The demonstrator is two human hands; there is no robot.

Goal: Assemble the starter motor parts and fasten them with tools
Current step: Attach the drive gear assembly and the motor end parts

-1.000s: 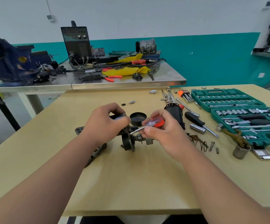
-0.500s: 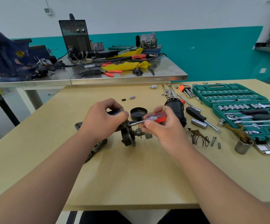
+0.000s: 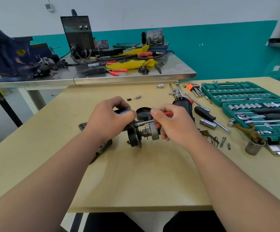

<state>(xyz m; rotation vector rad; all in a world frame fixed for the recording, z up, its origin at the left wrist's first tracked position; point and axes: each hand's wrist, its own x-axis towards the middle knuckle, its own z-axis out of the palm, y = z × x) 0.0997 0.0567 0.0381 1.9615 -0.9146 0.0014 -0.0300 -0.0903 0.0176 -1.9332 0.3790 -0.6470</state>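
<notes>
both forearms reach forward, left hand [image 3: 109, 119] and right hand [image 3: 172, 125] close together, fingers [image 3: 119, 102] curled.

- light wooden table [image 3: 135, 181], nearest;
- centre: starter motor assembly [image 3: 134, 137]; round black cap [image 3: 143, 113] just behind it; black motor housing [image 3: 183, 104] to the right;
- right: open green socket set case [image 3: 227, 84]; black-handled screwdriver [image 3: 204, 113] and loose socket [image 3: 208, 124] beside it; large socket [image 3: 254, 147] nearer;
- far: hex keys [image 3: 194, 89];
- steel bench [image 3: 135, 76] beyond, bearing a welder [image 3: 78, 36] and blue vise [image 3: 7, 52]

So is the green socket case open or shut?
Open: the case lies with both halves flat on the table, sockets showing.
</notes>
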